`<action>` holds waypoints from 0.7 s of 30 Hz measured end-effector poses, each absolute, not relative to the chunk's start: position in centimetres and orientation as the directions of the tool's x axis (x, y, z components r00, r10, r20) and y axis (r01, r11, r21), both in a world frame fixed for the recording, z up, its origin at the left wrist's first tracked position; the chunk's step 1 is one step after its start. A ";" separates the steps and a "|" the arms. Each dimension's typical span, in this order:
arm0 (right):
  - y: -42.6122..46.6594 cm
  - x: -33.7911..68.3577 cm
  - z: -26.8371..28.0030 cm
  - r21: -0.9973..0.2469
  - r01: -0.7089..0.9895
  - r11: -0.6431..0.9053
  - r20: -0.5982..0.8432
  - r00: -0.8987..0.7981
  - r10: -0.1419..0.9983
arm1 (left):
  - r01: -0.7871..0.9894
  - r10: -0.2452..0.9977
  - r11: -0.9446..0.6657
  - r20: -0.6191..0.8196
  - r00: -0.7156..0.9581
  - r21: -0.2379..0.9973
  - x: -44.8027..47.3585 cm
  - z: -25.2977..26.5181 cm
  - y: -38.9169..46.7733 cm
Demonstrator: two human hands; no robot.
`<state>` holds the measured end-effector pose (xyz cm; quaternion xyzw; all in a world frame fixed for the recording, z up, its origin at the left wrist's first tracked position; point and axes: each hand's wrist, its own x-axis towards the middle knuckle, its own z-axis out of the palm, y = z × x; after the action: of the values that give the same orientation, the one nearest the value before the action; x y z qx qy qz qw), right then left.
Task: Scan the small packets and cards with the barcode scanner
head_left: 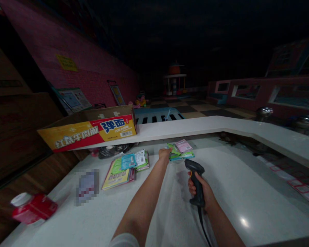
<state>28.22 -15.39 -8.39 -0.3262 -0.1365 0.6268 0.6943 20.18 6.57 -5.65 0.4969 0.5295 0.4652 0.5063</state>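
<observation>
My right hand (206,192) is wrapped round the handle of a black barcode scanner (197,183), its head tilted toward the far left and its cable hanging down toward me. My left hand (164,153) reaches out across the counter, its fingers closed at the left edge of a green packet (173,149). Beside that packet lies a pink packet (184,146), over a green and blue packet (181,156). Left of my forearm is a pile of flat packets, with a blue packet (128,161) on top and a yellow one (115,180) below.
A red bottle with a white cap (34,208) lies at the left on the white counter (237,192). An open cardboard box (92,132) stands on the raised ledge (185,128). A black bag (113,150) is tucked beneath it. Papers with red grids (296,181) lie at the right.
</observation>
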 end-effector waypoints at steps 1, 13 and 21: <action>-15.4 28.2 -8.4 -0.619 -0.786 0.003 -0.221 0.178 0.959 | 0.010 0.996 0.090 -0.090 0.019 0.996 19.8 -5.6 6.1; -15.8 28.1 -8.7 -0.658 -0.752 0.037 -0.200 0.222 0.954 | -0.223 0.971 -0.210 0.229 0.063 0.952 10.6 -11.3 -0.9; -16.3 26.2 -6.9 -0.858 -0.508 -0.076 -0.263 0.307 0.915 | -0.232 0.961 -0.256 0.272 0.041 0.938 10.8 -11.2 -0.5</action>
<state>26.20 -16.25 -6.94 -0.4850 -0.2095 0.5503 0.6466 10.78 -0.55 -11.15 0.5209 0.3502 0.5972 0.4994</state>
